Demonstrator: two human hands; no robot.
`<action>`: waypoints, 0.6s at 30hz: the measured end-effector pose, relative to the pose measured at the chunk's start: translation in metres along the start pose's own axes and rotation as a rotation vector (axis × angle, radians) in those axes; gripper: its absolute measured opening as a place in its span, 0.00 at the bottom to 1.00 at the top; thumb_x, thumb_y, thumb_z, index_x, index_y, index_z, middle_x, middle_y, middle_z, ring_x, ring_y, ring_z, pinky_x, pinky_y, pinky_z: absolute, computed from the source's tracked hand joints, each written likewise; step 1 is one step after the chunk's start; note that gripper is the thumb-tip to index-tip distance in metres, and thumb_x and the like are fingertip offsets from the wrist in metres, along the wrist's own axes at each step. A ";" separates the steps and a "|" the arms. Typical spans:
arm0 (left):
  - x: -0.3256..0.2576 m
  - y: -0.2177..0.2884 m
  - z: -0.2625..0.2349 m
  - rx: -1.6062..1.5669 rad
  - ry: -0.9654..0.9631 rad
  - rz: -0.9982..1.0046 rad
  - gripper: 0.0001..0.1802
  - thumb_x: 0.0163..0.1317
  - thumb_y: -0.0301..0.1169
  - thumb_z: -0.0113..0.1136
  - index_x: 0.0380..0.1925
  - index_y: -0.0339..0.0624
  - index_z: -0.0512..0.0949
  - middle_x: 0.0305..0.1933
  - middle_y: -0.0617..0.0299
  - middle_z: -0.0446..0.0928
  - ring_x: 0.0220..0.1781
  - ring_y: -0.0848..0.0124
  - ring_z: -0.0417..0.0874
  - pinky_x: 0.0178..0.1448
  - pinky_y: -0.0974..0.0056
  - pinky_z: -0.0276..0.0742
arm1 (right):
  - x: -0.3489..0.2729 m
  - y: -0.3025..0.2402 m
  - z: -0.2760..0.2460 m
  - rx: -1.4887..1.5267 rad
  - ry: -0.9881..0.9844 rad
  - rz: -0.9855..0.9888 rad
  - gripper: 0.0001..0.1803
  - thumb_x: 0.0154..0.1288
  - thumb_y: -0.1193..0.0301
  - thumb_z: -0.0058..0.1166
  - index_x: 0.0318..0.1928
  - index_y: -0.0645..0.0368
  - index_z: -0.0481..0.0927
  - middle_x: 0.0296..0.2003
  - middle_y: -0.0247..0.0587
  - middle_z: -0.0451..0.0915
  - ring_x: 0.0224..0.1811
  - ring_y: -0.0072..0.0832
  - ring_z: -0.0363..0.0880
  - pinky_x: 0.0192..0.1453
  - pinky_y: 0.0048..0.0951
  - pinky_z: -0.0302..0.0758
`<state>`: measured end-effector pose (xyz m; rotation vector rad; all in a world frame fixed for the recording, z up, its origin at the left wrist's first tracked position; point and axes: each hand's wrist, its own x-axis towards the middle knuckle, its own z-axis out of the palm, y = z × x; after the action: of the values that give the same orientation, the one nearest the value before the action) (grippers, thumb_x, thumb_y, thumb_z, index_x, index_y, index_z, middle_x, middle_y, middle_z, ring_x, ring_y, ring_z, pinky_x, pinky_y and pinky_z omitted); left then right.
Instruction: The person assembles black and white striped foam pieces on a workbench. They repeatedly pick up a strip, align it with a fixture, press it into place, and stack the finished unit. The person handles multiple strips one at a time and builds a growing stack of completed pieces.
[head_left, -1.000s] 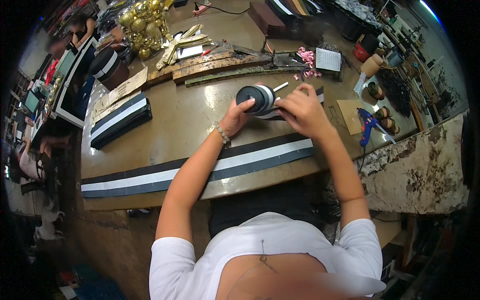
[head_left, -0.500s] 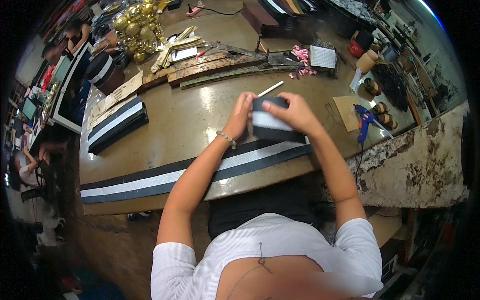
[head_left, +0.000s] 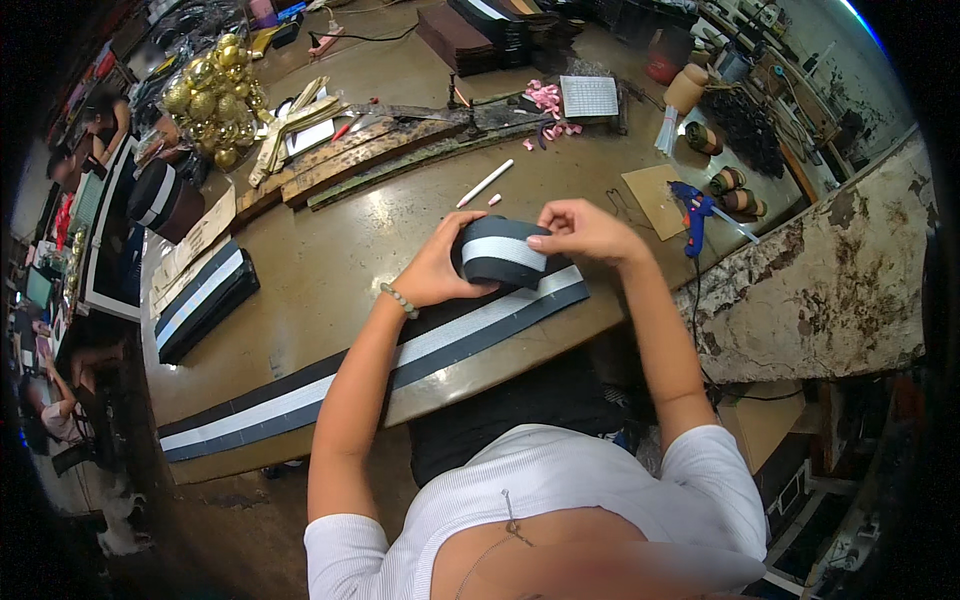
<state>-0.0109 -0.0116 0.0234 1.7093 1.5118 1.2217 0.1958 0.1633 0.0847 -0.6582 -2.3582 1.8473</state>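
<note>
Both hands hold a short round piece [head_left: 500,252] wrapped in a black band with a pale grey stripe, just above the brown table [head_left: 330,270]. My left hand [head_left: 437,270] grips its left side from below. My right hand [head_left: 580,228] presses fingers on its upper right edge. Under the hands a long flat black strip with a grey middle stripe [head_left: 380,362] lies along the table's near edge. A white stick [head_left: 485,183] lies a little beyond.
A blue glue gun [head_left: 693,213] rests at right on a cardboard sheet [head_left: 655,195]. Stacked striped strips [head_left: 200,298], a striped round box [head_left: 160,197], gold balls [head_left: 208,92], long wooden slats [head_left: 390,150] and pink scraps [head_left: 545,100] sit farther back. People sit at left [head_left: 60,415].
The round piece came from farther back on the table toward me, turning from end-on to side-on, so its grey stripe now faces up above the long strip.
</note>
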 end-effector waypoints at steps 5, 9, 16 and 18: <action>0.000 0.004 -0.001 -0.024 -0.030 -0.100 0.52 0.40 0.43 0.81 0.65 0.37 0.66 0.63 0.53 0.69 0.68 0.59 0.69 0.73 0.58 0.63 | 0.006 0.046 0.030 0.487 0.270 -0.125 0.14 0.69 0.62 0.63 0.45 0.56 0.76 0.29 0.26 0.77 0.25 0.11 0.70 0.25 0.16 0.64; -0.004 0.005 -0.013 0.076 -0.037 -0.142 0.53 0.37 0.43 0.83 0.64 0.36 0.68 0.63 0.54 0.69 0.67 0.63 0.70 0.73 0.59 0.62 | 0.039 0.054 0.015 0.293 0.258 0.006 0.14 0.75 0.61 0.56 0.47 0.59 0.77 0.33 0.30 0.78 0.30 0.15 0.76 0.32 0.20 0.75; -0.005 -0.010 -0.021 -0.011 -0.018 -0.097 0.52 0.35 0.46 0.83 0.61 0.33 0.72 0.59 0.55 0.73 0.63 0.61 0.73 0.70 0.59 0.66 | 0.097 0.069 0.008 -0.676 0.405 -0.423 0.12 0.60 0.67 0.66 0.39 0.63 0.85 0.38 0.50 0.83 0.40 0.43 0.83 0.47 0.39 0.79; -0.007 -0.011 -0.019 -0.030 0.004 -0.116 0.51 0.35 0.47 0.83 0.59 0.33 0.73 0.58 0.54 0.73 0.62 0.60 0.74 0.69 0.59 0.68 | 0.107 0.077 -0.015 -0.686 0.509 -0.364 0.12 0.60 0.67 0.66 0.38 0.63 0.85 0.37 0.52 0.83 0.41 0.46 0.82 0.47 0.41 0.78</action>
<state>-0.0326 -0.0187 0.0207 1.5785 1.5643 1.1825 0.1255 0.2309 -0.0053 -0.5885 -2.4823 0.6097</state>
